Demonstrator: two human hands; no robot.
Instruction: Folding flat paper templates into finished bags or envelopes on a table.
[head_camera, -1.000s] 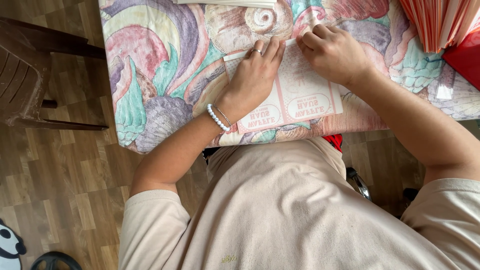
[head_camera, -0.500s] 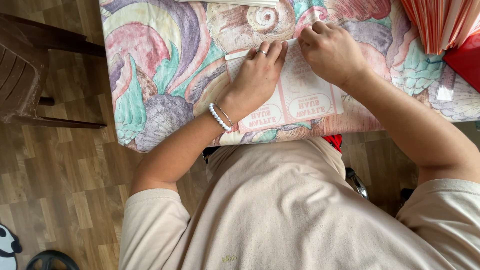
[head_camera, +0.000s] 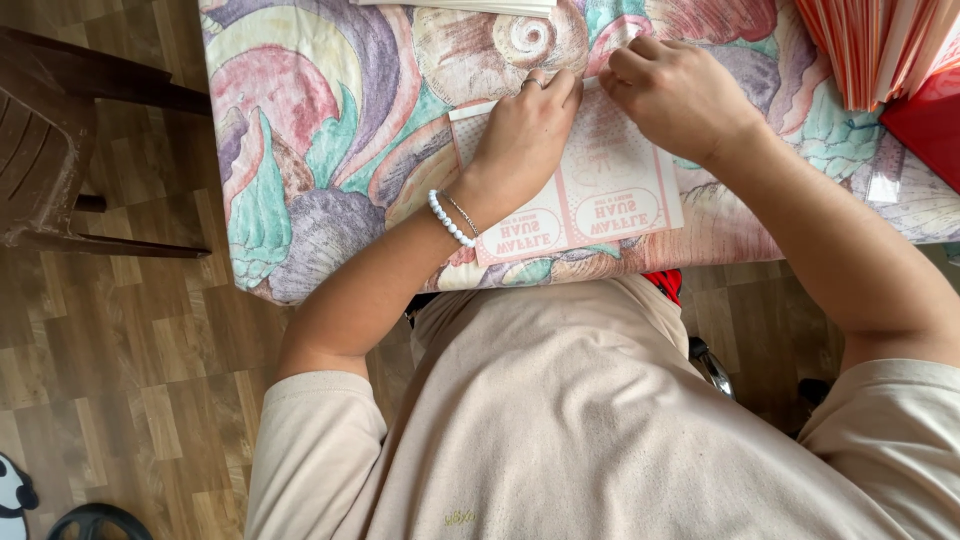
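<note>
- While the flat printed paper sheet (head_camera: 600, 195) lies on the tabletop (head_camera: 300, 150) at its near edge, both hands bear on the sheet's far edge.
- Left hand (head_camera: 520, 135): palm down on the sheet's left half, fingers (head_camera: 560, 90) extended and close together, pressing flat; nothing is enclosed in the hand.
- Right hand (head_camera: 680, 95): fingers curled at the far edge, apparently pinching or creasing it; the pinch itself is hidden by the knuckles.
- Handling, as judged: the sheet looks thin, light and limp; it creases readily and may tear if pulled. It can slide on the smooth patterned cloth, so one flat hand should anchor it. Take hold at a free edge or corner.
- Surroundings: a fanned stack of red-and-white paper pieces (head_camera: 880, 50) sits at far right beside a red box (head_camera: 935, 120), well apart from the sheet. Another white sheet (head_camera: 460, 6) lies at the far edge.
- A brown chair (head_camera: 50, 150) stands to the left on the wooden floor (head_camera: 130, 380).
- Obstructions: nothing lies between the hands and the sheet.
</note>
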